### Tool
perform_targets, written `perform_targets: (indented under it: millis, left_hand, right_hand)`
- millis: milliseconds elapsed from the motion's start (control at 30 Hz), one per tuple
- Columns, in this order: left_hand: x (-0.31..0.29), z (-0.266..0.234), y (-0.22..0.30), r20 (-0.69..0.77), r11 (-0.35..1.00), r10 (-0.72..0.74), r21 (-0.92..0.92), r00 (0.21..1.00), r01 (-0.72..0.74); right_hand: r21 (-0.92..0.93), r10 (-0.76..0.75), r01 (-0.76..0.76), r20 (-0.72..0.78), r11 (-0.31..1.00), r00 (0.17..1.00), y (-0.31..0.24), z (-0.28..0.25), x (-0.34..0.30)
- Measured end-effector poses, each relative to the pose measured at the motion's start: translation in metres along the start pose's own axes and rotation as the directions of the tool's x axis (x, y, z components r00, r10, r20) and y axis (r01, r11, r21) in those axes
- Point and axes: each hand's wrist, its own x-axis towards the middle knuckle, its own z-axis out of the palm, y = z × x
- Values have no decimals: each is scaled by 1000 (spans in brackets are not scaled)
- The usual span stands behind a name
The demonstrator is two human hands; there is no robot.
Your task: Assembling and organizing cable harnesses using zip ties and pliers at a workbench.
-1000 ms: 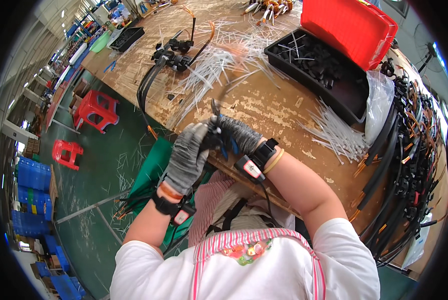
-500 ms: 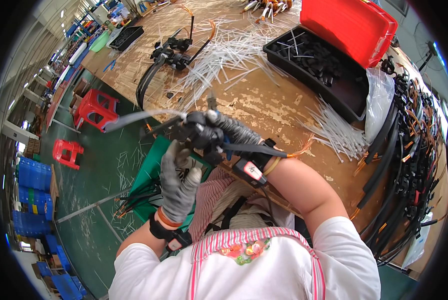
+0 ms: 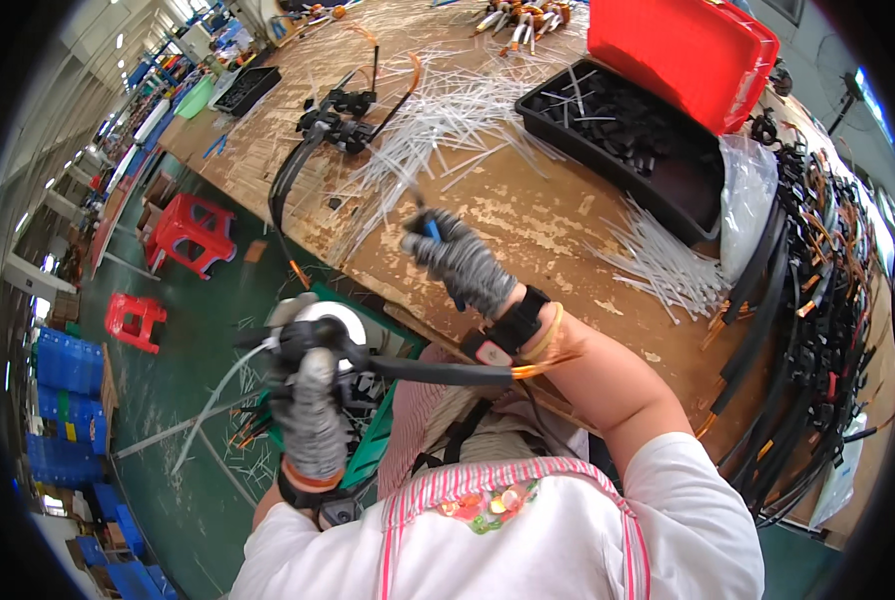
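My left hand (image 3: 313, 425), in a grey knit glove, is closed around a black cable assembly (image 3: 303, 340) above a green bin (image 3: 373, 450). From the assembly a black sleeved cable (image 3: 438, 373) with bare copper-coloured ends reaches to the right, past my right wrist. A long white cable tie tail (image 3: 213, 395) hangs off its left side. Blur hides the detail of the assembly and the fingertips. Over the table edge, my right hand (image 3: 468, 268), gloved too, is closed on blue-handled pliers (image 3: 433, 230), whose blurred tip points away from me.
On the worn wooden table (image 3: 508, 220) lie a heap of white cable ties (image 3: 448, 110), a second pile (image 3: 668, 265), and another cable assembly (image 3: 338, 120). A black tray (image 3: 623, 140) of black parts has a red lid (image 3: 683, 60) behind. Cables (image 3: 818, 330) crowd the right; red stools (image 3: 193, 235) stand left.
My left hand has moved left and taken the cable assembly away from the right hand, over the green bin. The right hand, with the pliers, is now apart from it.
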Motion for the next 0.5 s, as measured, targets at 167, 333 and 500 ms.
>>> perform_targets:
  millis: [167,333,500]
  left_hand:
    - [35,-63,-13,17,963,211,167,977,-211]
    - [86,-64,-25,239,899,162,365,957,-244]
    - [129,-4,-77,352,975,-32,218,935,-49]
  right_hand:
    - [-110,-401,387,-344,915,849,21,-46,23]
    - [-629,-231,7,-274,778,934,14,-39,31]
    - [-579,-363,103,-353,809,862,25,-66,22]
